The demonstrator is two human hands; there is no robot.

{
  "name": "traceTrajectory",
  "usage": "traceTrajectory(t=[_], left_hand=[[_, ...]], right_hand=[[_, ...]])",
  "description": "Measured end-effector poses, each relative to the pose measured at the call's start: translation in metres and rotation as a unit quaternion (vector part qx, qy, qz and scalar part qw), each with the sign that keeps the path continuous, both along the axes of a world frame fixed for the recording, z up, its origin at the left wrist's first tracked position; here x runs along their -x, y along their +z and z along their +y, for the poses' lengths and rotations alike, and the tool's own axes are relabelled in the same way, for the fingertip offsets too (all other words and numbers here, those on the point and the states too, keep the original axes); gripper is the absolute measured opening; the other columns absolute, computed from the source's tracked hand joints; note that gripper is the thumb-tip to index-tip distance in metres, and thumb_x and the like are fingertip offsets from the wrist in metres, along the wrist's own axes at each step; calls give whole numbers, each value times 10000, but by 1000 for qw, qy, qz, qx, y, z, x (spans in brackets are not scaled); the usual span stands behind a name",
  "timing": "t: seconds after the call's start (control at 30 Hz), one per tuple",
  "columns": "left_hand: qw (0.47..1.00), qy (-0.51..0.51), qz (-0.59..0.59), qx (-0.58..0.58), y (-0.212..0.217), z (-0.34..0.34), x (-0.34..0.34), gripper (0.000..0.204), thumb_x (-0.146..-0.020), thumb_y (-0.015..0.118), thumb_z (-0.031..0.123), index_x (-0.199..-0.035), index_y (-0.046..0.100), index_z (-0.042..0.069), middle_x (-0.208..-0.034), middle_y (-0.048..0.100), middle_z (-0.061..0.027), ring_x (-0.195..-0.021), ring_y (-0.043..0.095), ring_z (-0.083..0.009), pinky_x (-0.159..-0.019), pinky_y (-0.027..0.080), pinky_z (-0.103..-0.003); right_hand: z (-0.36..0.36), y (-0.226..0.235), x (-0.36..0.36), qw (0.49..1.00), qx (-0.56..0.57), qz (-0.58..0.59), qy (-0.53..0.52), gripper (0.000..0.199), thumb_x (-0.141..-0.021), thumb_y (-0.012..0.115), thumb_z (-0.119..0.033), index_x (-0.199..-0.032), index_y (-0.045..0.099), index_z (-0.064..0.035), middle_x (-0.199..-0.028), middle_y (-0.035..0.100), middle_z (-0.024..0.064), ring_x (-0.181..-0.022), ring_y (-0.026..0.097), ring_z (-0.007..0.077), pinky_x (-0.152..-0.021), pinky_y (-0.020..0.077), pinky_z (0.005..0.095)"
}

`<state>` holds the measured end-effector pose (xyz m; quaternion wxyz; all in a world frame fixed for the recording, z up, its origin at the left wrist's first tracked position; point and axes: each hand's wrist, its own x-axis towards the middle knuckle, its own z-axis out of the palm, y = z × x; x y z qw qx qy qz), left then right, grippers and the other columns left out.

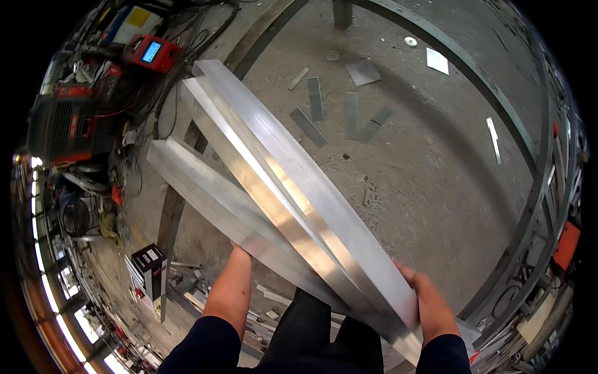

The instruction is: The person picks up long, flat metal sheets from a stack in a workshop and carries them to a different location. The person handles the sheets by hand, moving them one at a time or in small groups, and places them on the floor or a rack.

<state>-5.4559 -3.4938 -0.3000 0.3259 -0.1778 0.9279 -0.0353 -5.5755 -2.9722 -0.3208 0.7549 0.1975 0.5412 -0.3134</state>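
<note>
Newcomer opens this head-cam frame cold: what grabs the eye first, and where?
The long silvery metal pieces, slanting across the middle, with the right hand on their near end and the left hand mostly hidden behind the leftmost one. Next, the red box with a lit screen, upper left. Then the flat metal strips scattered on the floor, upper middle.

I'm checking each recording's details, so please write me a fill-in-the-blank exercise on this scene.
1. The right hand is closer to the profiles' ____ (near/far) end.
2. The left hand is mostly ____ (hidden/visible).
3. The box with a lit screen is ____ (colour).
4. The small disc is ____ (colour).

Missing words: near; hidden; red; white.
</note>
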Motion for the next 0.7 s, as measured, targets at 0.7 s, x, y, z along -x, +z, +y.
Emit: traceTrajectory(t=[0.7], left_hand=[[295, 787, 122, -528, -24, 10, -51, 586, -977, 341, 468, -1452, 405, 131, -1455, 465, -99, -1309, 466, -323, -1091, 379, -533]], right_hand=[[-24, 61, 113, 979, -20, 204, -1, 869, -891, 374, -759, -1333, 574, -38, -1442, 468, 213, -1332, 438, 376, -1098, 333, 471]])
